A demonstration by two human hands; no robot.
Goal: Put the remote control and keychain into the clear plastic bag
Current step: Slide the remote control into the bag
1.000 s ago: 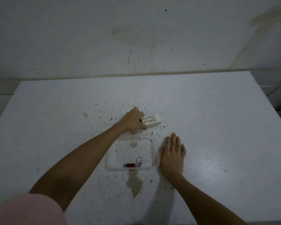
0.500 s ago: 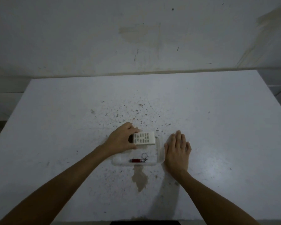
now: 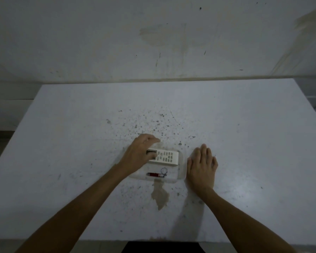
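A white remote control (image 3: 166,157) with dark buttons lies flat inside the clear plastic bag (image 3: 181,172) on the table. My left hand (image 3: 138,154) curls over the remote's left end, fingers around it. Below the remote, a red keychain (image 3: 156,174) with a metal ring lies inside the bag near its front edge. My right hand (image 3: 202,166) rests flat on the table, fingers together, touching the bag's right edge. The bag's outline is faint and hard to trace.
The white table (image 3: 62,143) is speckled with dark spots, and a brown stain (image 3: 160,195) lies just in front of the bag. A stained wall rises behind the table's far edge. The near edge runs along the bottom of the view.
My left hand carried the remote from beyond the bag toward me and set it down flat inside the bag above the keychain. My right hand stayed beside the bag.
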